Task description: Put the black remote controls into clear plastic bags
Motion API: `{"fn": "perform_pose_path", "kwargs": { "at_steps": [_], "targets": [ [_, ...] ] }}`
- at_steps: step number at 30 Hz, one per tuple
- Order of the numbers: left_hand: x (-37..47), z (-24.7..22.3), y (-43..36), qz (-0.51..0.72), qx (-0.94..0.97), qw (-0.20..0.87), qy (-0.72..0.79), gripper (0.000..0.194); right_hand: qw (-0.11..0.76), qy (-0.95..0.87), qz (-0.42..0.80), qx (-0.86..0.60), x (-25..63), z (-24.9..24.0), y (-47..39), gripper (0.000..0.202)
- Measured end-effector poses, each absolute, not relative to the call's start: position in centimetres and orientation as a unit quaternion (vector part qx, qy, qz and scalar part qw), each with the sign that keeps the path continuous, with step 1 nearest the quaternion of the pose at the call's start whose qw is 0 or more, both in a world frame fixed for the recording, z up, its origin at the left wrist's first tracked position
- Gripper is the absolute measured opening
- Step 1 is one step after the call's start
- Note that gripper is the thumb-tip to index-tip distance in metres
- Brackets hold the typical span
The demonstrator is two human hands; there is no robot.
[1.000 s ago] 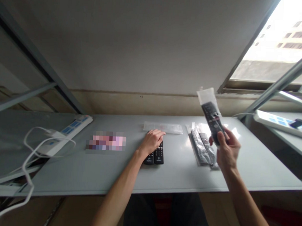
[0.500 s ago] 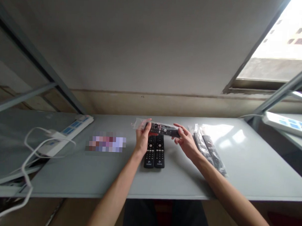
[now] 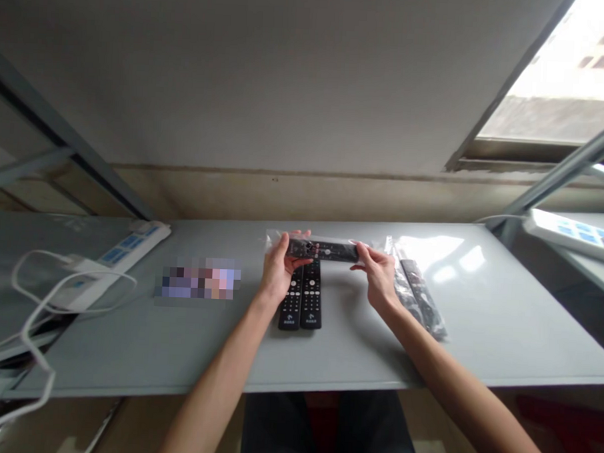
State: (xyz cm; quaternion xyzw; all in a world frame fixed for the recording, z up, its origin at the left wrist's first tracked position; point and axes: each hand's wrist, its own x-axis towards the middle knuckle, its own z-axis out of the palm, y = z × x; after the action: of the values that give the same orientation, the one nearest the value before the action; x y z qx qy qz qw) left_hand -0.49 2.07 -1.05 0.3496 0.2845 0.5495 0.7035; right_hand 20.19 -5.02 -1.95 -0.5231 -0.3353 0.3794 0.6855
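A black remote control in a clear plastic bag is held crosswise above the table. My left hand grips its left end, thumb on the front. At the right end, my right hand pinches it between thumb and fingers. Below lie two unwrapped black remotes side by side, a left one and a right one; their upper ends are partly hidden by the held one. To the right, partly behind my right hand, more bagged remotes rest on the table.
The grey table runs along a wall. At its left is a white power strip with a white cable. A pixelated flat item lies left of the remotes. Another power strip sits far right, near metal posts and a window.
The bagged remote has turned from slightly tilted to nearly level. My right hand has shifted its grip on the right end. The whole view has moved slightly.
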Motion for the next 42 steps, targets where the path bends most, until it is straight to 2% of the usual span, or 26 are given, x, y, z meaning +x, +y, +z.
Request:
{"fn": "perform_pose_path", "kwargs": {
  "at_steps": [6,10,14,18,20,23,25,27,31,33,35,37,42],
  "targets": [
    [-0.5,-1.3,2.4,0.553,0.363,0.695,0.283,0.045,0.697,-0.39,0.228,-0.557,20.8,-0.2,-5.1,0.047],
    [-0.7,-1.3,2.8,0.551,0.323,0.716,0.283,0.043,0.693,-0.403,0.191,-0.567,21.3,1.2,-5.0,0.053],
    [-0.8,-1.2,3.3,0.571,0.228,0.725,0.311,0.028,0.644,-0.501,0.208,-0.54,21.4,4.8,-3.8,0.046],
    [-0.9,-1.0,3.4,0.574,0.202,0.733,0.303,0.021,0.619,-0.616,0.088,-0.479,20.7,10.2,-2.0,0.032],
    [-1.1,-0.9,3.2,0.563,0.211,0.743,0.293,0.022,0.594,-0.655,0.075,-0.461,20.1,12.8,-1.1,0.032],
    [-1.3,-0.9,2.7,0.518,0.272,0.768,0.26,0.033,0.552,-0.685,0.121,-0.459,19.6,15.8,0.3,0.035],
    [-1.3,-0.9,2.5,0.489,0.321,0.776,0.234,0.043,0.553,-0.677,0.149,-0.461,20.2,17.2,1.0,0.032],
    [-1.3,-1.0,2.4,0.479,0.347,0.773,0.23,0.047,0.591,-0.647,0.146,-0.459,21.7,17.8,1.5,0.033],
    [-1.2,-1.2,2.8,0.54,0.303,0.731,0.286,0.038,0.77,-0.413,0.088,-0.478,26.1,15.8,1.3,0.034],
    [-1.4,-1.2,3.3,0.592,0.228,0.71,0.308,0.028,0.802,-0.345,0.07,-0.483,27.6,12.9,0.8,0.036],
    [-1.7,-1.1,3.5,0.613,0.171,0.71,0.3,0.022,0.807,-0.298,0.11,-0.498,27.9,9.1,0.1,0.038],
    [-1.9,-1.0,3.5,0.617,0.164,0.718,0.278,0.02,0.786,-0.302,0.159,-0.515,27.2,5.0,-0.6,0.052],
    [-1.8,-0.6,2.6,0.589,0.234,0.726,0.269,0.018,0.676,-0.349,0.319,-0.565,24.0,-2.1,-1.2,0.077]
  ]
}}
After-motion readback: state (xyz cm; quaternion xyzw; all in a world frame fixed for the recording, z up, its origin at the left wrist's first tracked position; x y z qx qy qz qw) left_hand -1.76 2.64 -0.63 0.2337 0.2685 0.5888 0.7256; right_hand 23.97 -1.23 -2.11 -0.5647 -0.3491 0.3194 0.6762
